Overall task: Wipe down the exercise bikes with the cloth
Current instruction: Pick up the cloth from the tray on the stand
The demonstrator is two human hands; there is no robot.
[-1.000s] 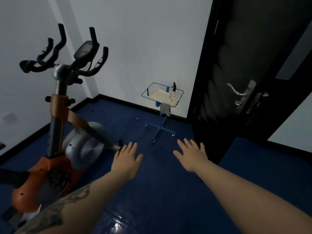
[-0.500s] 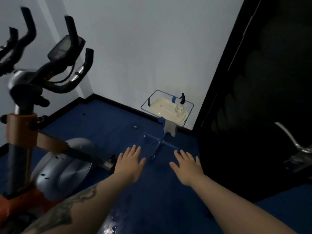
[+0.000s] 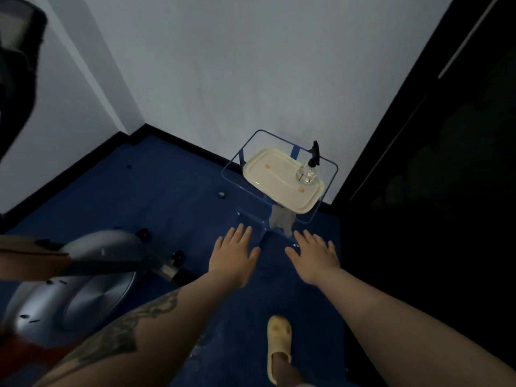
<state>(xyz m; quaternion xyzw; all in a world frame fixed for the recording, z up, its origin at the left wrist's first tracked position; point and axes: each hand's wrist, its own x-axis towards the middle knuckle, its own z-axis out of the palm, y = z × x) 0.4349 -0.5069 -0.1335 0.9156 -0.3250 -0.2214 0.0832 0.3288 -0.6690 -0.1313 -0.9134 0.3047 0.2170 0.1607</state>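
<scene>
You're standing on a dark blue floor (image 3: 173, 188) in a corner where two white walls (image 3: 237, 65) meet, black baseboard running along both. A black door (image 3: 435, 163) closes off your right side, so the open floor is mostly ahead and to the left of the small clear stand (image 3: 331, 185). That stand sits right in the corner with a cream tray (image 3: 279, 180) on top and a spray bottle (image 3: 308, 169) upright on the tray. The grey cloth (image 3: 282, 220) hangs from the tray's near edge, long axis pointing straight down. The exercise bike (image 3: 78, 277) is just left of you, silver flywheel facing you. Your left hand (image 3: 233, 258) and right hand (image 3: 315, 258) both hover flat, fingers spread, holding nothing, just short of the cloth. Your yellow slipper (image 3: 277, 342) is planted below.
</scene>
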